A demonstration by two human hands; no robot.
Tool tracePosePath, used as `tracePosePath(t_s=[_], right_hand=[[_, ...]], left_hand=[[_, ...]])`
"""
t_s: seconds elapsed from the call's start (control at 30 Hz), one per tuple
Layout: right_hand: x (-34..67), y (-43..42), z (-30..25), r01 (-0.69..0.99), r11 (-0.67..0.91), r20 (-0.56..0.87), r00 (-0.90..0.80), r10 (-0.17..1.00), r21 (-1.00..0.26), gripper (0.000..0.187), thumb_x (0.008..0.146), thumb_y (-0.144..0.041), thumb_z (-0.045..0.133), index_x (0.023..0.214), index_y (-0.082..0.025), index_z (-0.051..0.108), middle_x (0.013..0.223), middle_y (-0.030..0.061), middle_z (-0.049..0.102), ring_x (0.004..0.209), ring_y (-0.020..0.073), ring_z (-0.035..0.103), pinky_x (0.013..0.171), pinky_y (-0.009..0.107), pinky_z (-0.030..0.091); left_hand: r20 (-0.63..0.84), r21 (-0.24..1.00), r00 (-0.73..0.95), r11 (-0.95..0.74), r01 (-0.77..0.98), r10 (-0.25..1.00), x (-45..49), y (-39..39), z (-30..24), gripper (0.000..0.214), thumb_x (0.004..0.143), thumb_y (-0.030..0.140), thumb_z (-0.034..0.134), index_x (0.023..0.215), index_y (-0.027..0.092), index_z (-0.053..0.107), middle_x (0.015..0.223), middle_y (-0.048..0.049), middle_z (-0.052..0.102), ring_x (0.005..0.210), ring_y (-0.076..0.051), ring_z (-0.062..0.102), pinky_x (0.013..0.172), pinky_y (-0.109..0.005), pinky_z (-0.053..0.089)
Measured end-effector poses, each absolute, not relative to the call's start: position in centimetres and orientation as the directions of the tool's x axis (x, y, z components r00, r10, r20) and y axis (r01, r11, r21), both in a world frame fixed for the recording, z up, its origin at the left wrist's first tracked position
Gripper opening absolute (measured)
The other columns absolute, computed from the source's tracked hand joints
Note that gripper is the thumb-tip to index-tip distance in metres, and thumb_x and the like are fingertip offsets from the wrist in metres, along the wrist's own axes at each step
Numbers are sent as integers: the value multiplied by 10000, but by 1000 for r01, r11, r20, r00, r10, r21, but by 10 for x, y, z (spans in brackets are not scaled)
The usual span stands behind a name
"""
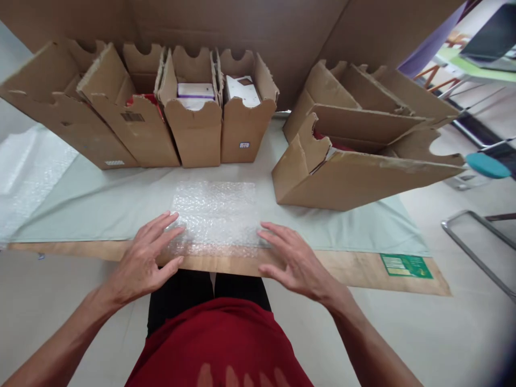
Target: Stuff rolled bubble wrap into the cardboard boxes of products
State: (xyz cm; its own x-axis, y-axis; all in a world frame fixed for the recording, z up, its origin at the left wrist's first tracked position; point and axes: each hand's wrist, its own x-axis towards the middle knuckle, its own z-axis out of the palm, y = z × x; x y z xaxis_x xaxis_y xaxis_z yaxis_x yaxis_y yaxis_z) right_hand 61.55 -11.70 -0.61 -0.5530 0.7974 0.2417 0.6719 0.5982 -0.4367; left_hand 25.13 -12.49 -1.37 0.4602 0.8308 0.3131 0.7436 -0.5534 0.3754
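A rectangular sheet of bubble wrap lies flat at the front of the table, its near edge over the bare wooden strip. My left hand is at its left edge, fingers apart and holding nothing. On the opposite side, my right hand is at the right edge, also with spread fingers and nothing in them. Whether the fingertips touch the wrap, I cannot tell. Behind the sheet stand cardboard bins; one holds white and purple boxes, and the bin beside it holds a white box.
A pale green cloth covers most of the table. More bubble wrap lies at the left. An angled cardboard bin stands at the right, with others behind it. A green label is on the wooden edge. A metal frame stands beyond.
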Motion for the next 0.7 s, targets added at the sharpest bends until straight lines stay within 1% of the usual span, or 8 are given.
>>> tracePosePath(t_s=[0.07, 0.13, 0.2, 0.27, 0.37, 0.47, 0.6, 0.7], right_hand=[[608, -126, -15, 673, 625, 201, -601, 774, -395, 573, 897, -325, 750, 1412, -147, 573, 1492, 205, 562, 1324, 360, 561, 1020, 535, 517], [598, -125, -25, 684, 642, 223, -605, 765, -348, 402, 932, -255, 709, 1314, -151, 637, 1423, 193, 622, 1270, 354, 594, 964, 513, 530], [590, -120, -34, 691, 650, 307, -574, 759, -316, 202, 980, -158, 619, 1167, -167, 695, 1304, 163, 697, 1178, 321, 639, 910, 469, 531], [587, -117, -36, 669, 661, 397, -535, 746, -340, 175, 1000, -105, 558, 1054, -176, 708, 1222, 139, 731, 1129, 297, 655, 900, 447, 514], [591, -117, -25, 544, 628, 385, -501, 775, -556, 174, 1019, -136, 535, 984, -205, 690, 1223, 100, 734, 1149, 270, 654, 952, 444, 487], [599, -116, -10, 357, 379, 212, -428, 879, -854, 175, 1048, -248, 522, 993, -245, 688, 1148, 48, 756, 1071, 219, 691, 942, 397, 505], [609, -113, -10, 56, 30, 15, -243, 970, -998, 220, 1020, -447, 592, 1006, -261, 709, 1015, 31, 761, 958, 196, 718, 897, 348, 545], [611, -114, -20, -111, -62, -36, -223, 974, -992, 492, 892, -539, 741, 1296, -287, 618, 1127, 51, 750, 1037, 222, 717, 953, 376, 540]], left_hand=[[278, 313, 528, -595, 740, 803, 249, -116, -22, 539, 942, 337, 628, 1454, 219, 505, 1514, -165, 552, 1452, -375, 463, 1142, -565, 425], [240, 259, 582, -629, 732, 777, 250, -109, -28, 603, 919, 401, 656, 1467, 205, 497, 1479, -175, 587, 1389, -389, 526, 1122, -588, 424], [215, 218, 607, -643, 734, 765, 251, -107, -30, 659, 890, 447, 686, 1471, 199, 497, 1457, -181, 606, 1335, -393, 571, 1121, -611, 411], [198, 207, 612, -643, 738, 766, 248, -111, -29, 714, 866, 479, 712, 1487, 210, 484, 1461, -175, 608, 1325, -390, 581, 1152, -631, 374], [163, 268, 611, -631, 728, 774, 240, -122, -22, 802, 844, 494, 740, 1541, 249, 428, 1496, -141, 595, 1364, -375, 562, 1205, -623, 334], [143, 425, 538, -543, 725, 831, 237, -128, -13, 753, 862, 461, 722, 1540, 280, 448, 1516, -101, 592, 1389, -343, 557, 1182, -533, 424], [77, 688, 234, -222, 691, 969, 254, -119, -12, 311, 920, 460, 614, 1125, 262, 739, 1146, -43, 788, 1060, -250, 740, 893, -339, 598], [31, 770, 57, -61, 635, 998, 272, -105, -18, 290, 896, 481, 596, 829, 229, 723, 804, -15, 759, 759, -200, 715, 684, -284, 561]])
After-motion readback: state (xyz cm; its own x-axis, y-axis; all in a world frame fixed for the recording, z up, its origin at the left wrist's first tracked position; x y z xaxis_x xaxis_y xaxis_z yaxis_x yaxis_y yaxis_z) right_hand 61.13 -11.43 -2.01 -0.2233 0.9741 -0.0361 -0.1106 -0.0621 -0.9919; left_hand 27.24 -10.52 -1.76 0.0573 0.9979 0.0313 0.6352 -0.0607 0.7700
